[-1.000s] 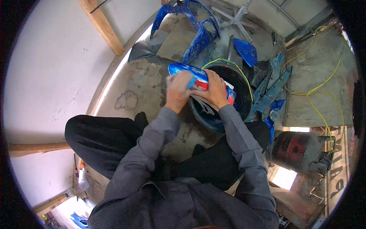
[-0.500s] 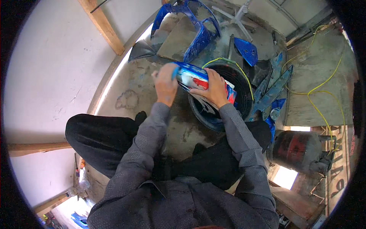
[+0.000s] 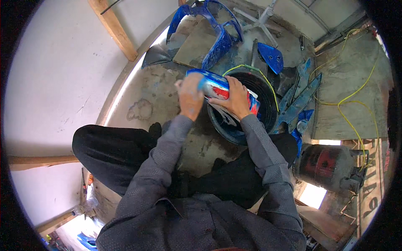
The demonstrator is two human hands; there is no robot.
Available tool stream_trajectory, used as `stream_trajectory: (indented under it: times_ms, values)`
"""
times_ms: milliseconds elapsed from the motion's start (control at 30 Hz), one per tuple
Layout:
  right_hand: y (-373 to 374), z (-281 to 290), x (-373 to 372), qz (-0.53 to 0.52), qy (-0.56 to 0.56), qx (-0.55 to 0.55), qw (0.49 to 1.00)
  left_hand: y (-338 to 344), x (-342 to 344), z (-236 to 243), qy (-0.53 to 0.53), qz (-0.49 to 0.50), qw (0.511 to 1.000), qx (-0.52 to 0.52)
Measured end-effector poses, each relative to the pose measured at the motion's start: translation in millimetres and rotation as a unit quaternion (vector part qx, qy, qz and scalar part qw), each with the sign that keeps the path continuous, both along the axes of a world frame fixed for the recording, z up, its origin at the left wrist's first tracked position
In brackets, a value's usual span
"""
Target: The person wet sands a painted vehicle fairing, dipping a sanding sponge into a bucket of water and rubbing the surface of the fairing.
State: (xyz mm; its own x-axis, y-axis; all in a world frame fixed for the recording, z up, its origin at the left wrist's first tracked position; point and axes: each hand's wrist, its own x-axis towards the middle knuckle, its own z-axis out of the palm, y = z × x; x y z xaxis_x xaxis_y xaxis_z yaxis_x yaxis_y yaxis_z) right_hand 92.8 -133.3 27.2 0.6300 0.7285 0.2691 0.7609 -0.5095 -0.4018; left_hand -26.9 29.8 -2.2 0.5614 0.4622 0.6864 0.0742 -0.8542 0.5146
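A glossy panel in blue, white and red, shaped like a piece of motorbike fairing, is held slanting over the black bucket. My right hand grips it near its middle, thumb on the near side and fingers over the top. At its left end my left hand presses against the surface, blurred by motion. Its fingers are curled round a small light-blue piece, perhaps a pad; its exact kind is too smeared to make out. White streaks run down the panel's near side and inside the bucket.
Blue fairing parts lie around: a large curved frame beyond, a small panel, and long dusty strips to the right. A green-yellow hose crosses the bucket. A dirty red-black tank stands at right, by a yellow cord.
My left hand has slid to the right along the panel with the light-blue piece, uncovering the panel's left end. My right hand keeps its grip in the same place.
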Motion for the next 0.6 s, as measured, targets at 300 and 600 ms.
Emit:
stream_trajectory:
  times_ms: [300,600]
  values:
    - [-3,-7,4,0.017,0.021,0.008,1.0,27,-7,-4,-0.021,-0.007,0.999,-0.031]
    - [-11,-14,11,0.007,0.014,0.012,1.0,-20,-3,-5,0.017,-0.081,0.996,-0.013]
